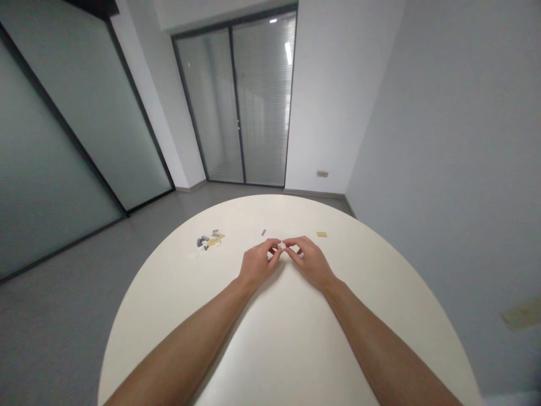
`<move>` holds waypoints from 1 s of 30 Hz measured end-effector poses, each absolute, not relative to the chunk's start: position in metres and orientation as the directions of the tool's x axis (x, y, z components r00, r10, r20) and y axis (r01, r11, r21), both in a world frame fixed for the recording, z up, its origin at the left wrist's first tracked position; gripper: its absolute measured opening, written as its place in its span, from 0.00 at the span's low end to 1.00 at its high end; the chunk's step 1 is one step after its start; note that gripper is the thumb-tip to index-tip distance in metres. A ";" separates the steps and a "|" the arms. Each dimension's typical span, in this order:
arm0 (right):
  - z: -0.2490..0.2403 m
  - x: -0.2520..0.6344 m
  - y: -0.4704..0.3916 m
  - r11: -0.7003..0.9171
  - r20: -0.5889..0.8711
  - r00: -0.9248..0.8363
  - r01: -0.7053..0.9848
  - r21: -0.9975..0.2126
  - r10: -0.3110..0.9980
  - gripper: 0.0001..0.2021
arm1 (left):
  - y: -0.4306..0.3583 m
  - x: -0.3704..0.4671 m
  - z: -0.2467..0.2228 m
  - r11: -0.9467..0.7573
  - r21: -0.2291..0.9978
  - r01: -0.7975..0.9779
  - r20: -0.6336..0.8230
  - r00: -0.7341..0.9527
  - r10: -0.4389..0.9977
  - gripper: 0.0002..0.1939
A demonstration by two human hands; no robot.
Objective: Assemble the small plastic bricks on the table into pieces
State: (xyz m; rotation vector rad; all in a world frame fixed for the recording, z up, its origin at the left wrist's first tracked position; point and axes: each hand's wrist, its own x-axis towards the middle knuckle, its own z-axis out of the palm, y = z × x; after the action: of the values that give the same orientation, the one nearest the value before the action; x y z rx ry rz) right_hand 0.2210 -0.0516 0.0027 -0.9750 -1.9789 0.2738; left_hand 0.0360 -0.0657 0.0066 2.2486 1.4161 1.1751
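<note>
A small whitish piece is pinched between the fingertips of both hands, over the far half of the white round table. My left hand has its fingers closed on the piece's left side. From the right, my right hand grips the same piece between thumb and forefinger. The fingers partly cover it, so its exact shape is hidden. Just beyond my left hand lies a small grey piece. A flat yellow piece rests beyond my right hand.
A loose pile of grey, yellow and white pieces lies on the table at the left. Past the table's far edge stand a glass door with blinds and white walls. Frosted glass panels are at the left.
</note>
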 end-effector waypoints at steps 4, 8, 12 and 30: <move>0.001 0.222 -0.050 0.665 0.624 -0.293 0.536 -0.521 0.725 0.09 | -0.064 0.035 0.006 -0.515 0.564 0.646 0.512 0.215 0.831 0.12; 0.001 0.222 -0.050 0.664 0.624 -0.292 0.540 -0.518 0.725 0.09 | -0.063 0.034 0.006 -0.519 0.550 0.654 0.516 0.222 0.827 0.11; 0.000 0.222 -0.050 0.662 0.624 -0.292 0.543 -0.516 0.725 0.09 | -0.064 0.034 0.006 -0.517 0.533 0.670 0.514 0.228 0.827 0.11; 0.003 0.222 -0.054 0.675 0.637 -0.314 0.574 -0.464 0.704 0.07 | -0.061 0.033 0.003 -0.459 0.537 0.708 0.471 0.200 0.859 0.13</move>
State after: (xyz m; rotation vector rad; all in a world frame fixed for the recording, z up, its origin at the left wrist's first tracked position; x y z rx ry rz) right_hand 0.2216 -0.0539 0.0032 -0.9872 -2.0120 0.1885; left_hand 0.0335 -0.0608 0.0033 2.2687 1.5076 1.1049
